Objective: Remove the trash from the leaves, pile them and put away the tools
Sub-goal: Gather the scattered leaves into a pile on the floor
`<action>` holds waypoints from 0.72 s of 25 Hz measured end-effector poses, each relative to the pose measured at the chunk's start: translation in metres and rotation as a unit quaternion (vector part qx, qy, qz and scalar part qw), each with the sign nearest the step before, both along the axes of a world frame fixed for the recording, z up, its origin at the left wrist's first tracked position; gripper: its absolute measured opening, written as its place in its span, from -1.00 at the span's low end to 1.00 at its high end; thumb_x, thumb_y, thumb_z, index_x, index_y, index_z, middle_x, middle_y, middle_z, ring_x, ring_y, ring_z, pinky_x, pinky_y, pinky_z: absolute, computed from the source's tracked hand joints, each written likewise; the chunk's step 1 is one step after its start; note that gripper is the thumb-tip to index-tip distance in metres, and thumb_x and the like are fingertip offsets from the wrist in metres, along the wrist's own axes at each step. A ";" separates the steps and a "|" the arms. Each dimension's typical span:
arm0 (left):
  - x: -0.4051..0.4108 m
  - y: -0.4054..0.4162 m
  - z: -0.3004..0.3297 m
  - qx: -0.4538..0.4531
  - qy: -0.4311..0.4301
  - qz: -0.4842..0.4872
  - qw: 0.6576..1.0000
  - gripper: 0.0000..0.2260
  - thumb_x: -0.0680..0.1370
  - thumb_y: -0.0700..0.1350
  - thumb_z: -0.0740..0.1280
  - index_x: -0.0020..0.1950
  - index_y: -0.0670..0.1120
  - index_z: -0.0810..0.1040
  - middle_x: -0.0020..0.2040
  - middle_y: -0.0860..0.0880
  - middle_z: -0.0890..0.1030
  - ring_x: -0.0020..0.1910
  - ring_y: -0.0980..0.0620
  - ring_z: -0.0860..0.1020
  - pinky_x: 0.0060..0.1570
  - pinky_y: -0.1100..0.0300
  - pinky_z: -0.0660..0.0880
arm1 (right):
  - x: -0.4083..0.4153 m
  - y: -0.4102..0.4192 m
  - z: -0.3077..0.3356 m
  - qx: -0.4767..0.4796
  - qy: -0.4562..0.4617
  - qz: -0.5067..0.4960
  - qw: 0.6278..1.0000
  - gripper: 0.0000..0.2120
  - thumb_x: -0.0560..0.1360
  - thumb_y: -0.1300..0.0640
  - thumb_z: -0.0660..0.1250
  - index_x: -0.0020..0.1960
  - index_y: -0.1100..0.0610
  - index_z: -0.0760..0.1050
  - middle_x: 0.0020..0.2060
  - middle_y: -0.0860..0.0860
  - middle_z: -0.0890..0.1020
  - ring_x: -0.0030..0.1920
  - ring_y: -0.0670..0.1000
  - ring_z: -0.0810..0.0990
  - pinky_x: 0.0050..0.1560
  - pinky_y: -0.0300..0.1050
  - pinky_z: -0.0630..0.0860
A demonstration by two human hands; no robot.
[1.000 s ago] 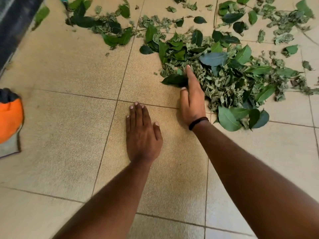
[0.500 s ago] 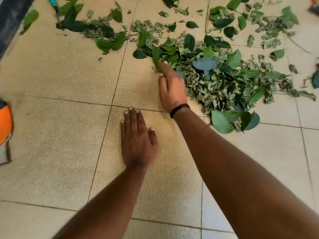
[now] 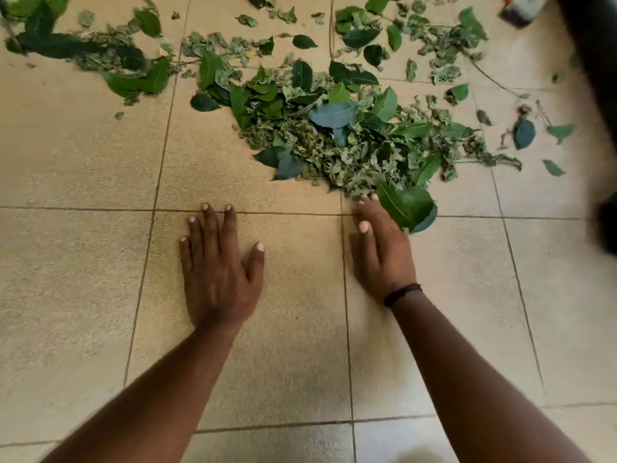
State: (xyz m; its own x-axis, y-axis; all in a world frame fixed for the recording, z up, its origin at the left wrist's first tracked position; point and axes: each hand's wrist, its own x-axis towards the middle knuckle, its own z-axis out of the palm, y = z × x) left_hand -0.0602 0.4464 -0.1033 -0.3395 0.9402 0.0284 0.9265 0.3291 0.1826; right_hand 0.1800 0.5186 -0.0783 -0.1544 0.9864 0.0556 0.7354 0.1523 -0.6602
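On the tiled floor point(image 3: 83, 269) near the middle of the view, the left hand point(image 3: 217, 279) lies palm down, fingers straight and only slightly fanned, the thumb angled out toward 2 o'clock. Its fingertips point(image 3: 204, 206) reach the grout line that runs across the floor. The left forearm comes up from 7 o'clock, bare.

At 3 o'clock from it, well apart, the right hand point(image 3: 382, 252) also lies low on the floor, fingers straight and held close together, thumb tucked along the index side. It grips nothing. Its fingertips touch the near edge of the leaf pile point(image 3: 337, 142), and its outer edge lies against two broad green leaves point(image 3: 409, 207) at the pile's 5 o'clock corner. A dark wristband point(image 3: 402, 293) circles the right wrist; that forearm enters from 5 o'clock.

The pile itself sits at 12 to 1 o'clock from the hands, small crumpled leaves mixed with large glossy ones. Looser scattered leaves point(image 3: 444, 45) and thin twigs spread toward 1 o'clock, and another loose cluster point(image 3: 100, 61) trails off at 10 o'clock. At the top right corner a blurred orange and dark object point(image 3: 521, 6) is partly in view; what it is cannot be told.
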 end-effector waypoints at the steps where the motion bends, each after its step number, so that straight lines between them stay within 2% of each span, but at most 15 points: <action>1: -0.001 -0.001 0.000 -0.001 0.004 -0.003 1.000 -0.34 0.64 0.26 -0.03 0.67 -0.06 0.03 0.66 -0.18 0.04 0.63 -0.18 0.01 0.59 -0.14 -0.01 | 0.005 -0.002 0.003 0.053 0.003 -0.011 0.999 -0.55 0.66 0.03 0.05 0.39 0.22 0.49 0.41 0.16 0.48 0.44 0.14 0.40 0.41 0.18 0.37; 3: -0.001 -0.001 -0.001 0.003 0.009 -0.003 1.000 -0.35 0.64 0.25 -0.03 0.65 -0.07 0.10 0.65 -0.19 0.08 0.63 -0.20 0.02 0.58 -0.17 0.00 | 0.014 -0.028 0.005 0.123 -0.039 -0.027 0.991 -0.59 0.64 0.06 0.10 0.30 0.27 0.54 0.30 0.21 0.53 0.31 0.19 0.46 0.29 0.16 0.42; 4: -0.002 -0.001 -0.001 0.005 0.008 -0.004 1.000 -0.35 0.64 0.25 -0.03 0.65 -0.08 0.12 0.64 -0.20 0.09 0.63 -0.21 0.03 0.58 -0.17 0.00 | 0.016 -0.047 0.004 0.114 -0.074 -0.064 0.989 -0.57 0.62 0.02 0.13 0.34 0.25 0.51 0.32 0.22 0.49 0.32 0.20 0.43 0.30 0.16 0.40; 6: -0.001 -0.001 0.000 0.017 -0.005 -0.008 1.000 -0.35 0.64 0.24 -0.01 0.64 -0.10 0.16 0.64 -0.21 0.10 0.63 -0.22 0.04 0.57 -0.18 0.00 | 0.018 -0.074 -0.002 0.010 -0.136 -0.181 0.974 -0.32 0.59 -0.21 0.12 0.53 0.22 0.25 0.50 0.23 0.26 0.51 0.23 0.22 0.48 0.18 0.24; 8: 0.001 -0.001 0.000 0.026 -0.012 -0.009 1.000 -0.36 0.64 0.23 0.00 0.63 -0.10 0.18 0.64 -0.20 0.12 0.62 -0.22 0.05 0.57 -0.17 0.01 | 0.013 -0.071 -0.014 -0.115 -0.194 -0.252 0.941 -0.04 0.53 -0.44 -0.03 0.62 0.23 -0.12 0.61 0.22 -0.04 0.61 0.20 -0.10 0.59 0.18 -0.02; 10: 0.001 0.000 -0.001 0.032 -0.013 -0.010 0.999 -0.37 0.65 0.23 0.01 0.63 -0.09 0.18 0.64 -0.20 0.12 0.62 -0.22 0.05 0.57 -0.17 0.01 | 0.001 -0.039 -0.019 -0.158 -0.223 -0.260 0.926 0.01 0.51 -0.50 -0.13 0.61 0.23 -0.27 0.61 0.21 -0.16 0.61 0.18 -0.22 0.60 0.15 -0.14; 13: 0.000 -0.001 -0.001 0.033 -0.011 -0.009 0.999 -0.37 0.65 0.23 0.00 0.63 -0.09 0.19 0.63 -0.20 0.13 0.62 -0.22 0.06 0.57 -0.17 0.02 | -0.024 0.018 -0.013 -0.124 -0.178 -0.198 0.956 -0.12 0.58 -0.39 -0.09 0.62 0.19 -0.24 0.62 0.18 -0.13 0.61 0.15 -0.17 0.60 0.16 -0.10; 15: 0.001 -0.001 0.000 0.040 -0.015 -0.014 0.999 -0.37 0.65 0.23 0.01 0.62 -0.10 0.20 0.63 -0.21 0.14 0.62 -0.23 0.07 0.57 -0.18 0.02 | -0.030 0.034 -0.008 -0.056 -0.061 -0.135 0.987 -0.19 0.61 -0.32 0.02 0.64 0.14 -0.15 0.63 0.12 -0.06 0.62 0.08 -0.08 0.60 0.14 0.02; 16: 0.001 -0.001 0.000 0.044 -0.015 -0.015 0.999 -0.37 0.65 0.23 0.01 0.62 -0.11 0.20 0.63 -0.21 0.14 0.62 -0.24 0.07 0.56 -0.19 0.03 | -0.027 0.035 -0.005 -0.024 0.000 -0.137 0.990 -0.21 0.61 -0.29 0.07 0.64 0.11 -0.12 0.63 0.10 -0.02 0.62 0.05 -0.04 0.59 0.12 0.06; 17: 0.001 0.000 0.000 0.046 -0.016 -0.015 0.999 -0.37 0.65 0.23 0.01 0.62 -0.11 0.20 0.63 -0.22 0.14 0.61 -0.24 0.08 0.56 -0.19 0.03 | -0.019 0.030 -0.003 0.007 0.021 -0.160 0.987 -0.22 0.61 -0.28 0.08 0.64 0.09 -0.11 0.62 0.09 0.00 0.61 0.05 -0.03 0.58 0.09 0.06; 18: 0.001 0.000 0.000 0.047 -0.017 -0.014 0.999 -0.37 0.64 0.23 0.01 0.62 -0.11 0.20 0.63 -0.22 0.14 0.61 -0.24 0.08 0.56 -0.19 0.03 | -0.009 0.022 -0.004 0.023 0.003 -0.203 0.979 -0.22 0.61 -0.29 0.06 0.64 0.09 -0.13 0.62 0.09 -0.01 0.61 0.05 -0.04 0.58 0.07 0.02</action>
